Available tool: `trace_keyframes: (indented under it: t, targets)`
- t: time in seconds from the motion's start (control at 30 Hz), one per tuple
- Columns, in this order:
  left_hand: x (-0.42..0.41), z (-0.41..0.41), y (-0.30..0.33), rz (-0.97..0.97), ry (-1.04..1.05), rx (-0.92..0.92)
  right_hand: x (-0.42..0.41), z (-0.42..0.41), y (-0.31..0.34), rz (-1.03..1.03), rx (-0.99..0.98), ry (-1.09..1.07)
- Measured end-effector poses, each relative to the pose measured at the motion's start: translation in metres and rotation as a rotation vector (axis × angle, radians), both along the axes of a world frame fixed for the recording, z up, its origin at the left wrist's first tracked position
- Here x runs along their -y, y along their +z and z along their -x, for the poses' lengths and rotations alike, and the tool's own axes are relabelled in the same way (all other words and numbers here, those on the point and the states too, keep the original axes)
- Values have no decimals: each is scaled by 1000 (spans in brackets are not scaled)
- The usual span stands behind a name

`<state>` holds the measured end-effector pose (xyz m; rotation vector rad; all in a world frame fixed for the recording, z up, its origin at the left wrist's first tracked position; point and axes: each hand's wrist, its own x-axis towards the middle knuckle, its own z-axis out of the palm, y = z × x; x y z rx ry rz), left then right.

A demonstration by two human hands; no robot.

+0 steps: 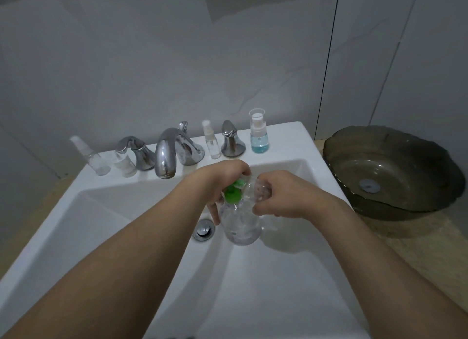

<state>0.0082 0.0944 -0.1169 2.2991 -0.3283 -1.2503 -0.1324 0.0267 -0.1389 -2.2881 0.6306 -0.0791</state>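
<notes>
While both hands hang over the white sink (pixel 76 212), the clear bottle (pixel 240 227) sits in the middle of it all, held in the air just right of the drain (pixel 203 229). Its long axis runs pretty much up and down in the view, with the green top (pixel 232 194) pointing away toward the faucet (pixel 166 156) and the rounded base toward the camera. Can't honestly tell if it's dead upright or leaning a bit. The left hand (pixel 222 179) has its fingers curled round the neck and green top, thumb running down the side of the bottle, so most of that top is covered. The right hand (pixel 286 194) is touching the bottle's shoulder and its fingers pinch a clear piece (pixel 262 190). That could be a cap or a small container, it's see-through and half buried in the fingers, so no idea. The bottle itself is blurry and whatever is inside is hard to read. Back on the sink rim there's a blue-liquid spray bottle (pixel 258 133), and a dark glass bowl (pixel 390 171) sits on the counter (pixel 417 240) off to the right.
</notes>
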Motion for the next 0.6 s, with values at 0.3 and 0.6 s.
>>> trace_keyframes:
  t: [0.3,0.6]
  targets:
    - [4,7,-15,60,107,111,-3,-1,-1,-37,-102,0]
    - [1,7,-15,58,73,118,-3,-3,-3,-70,-84,-12]
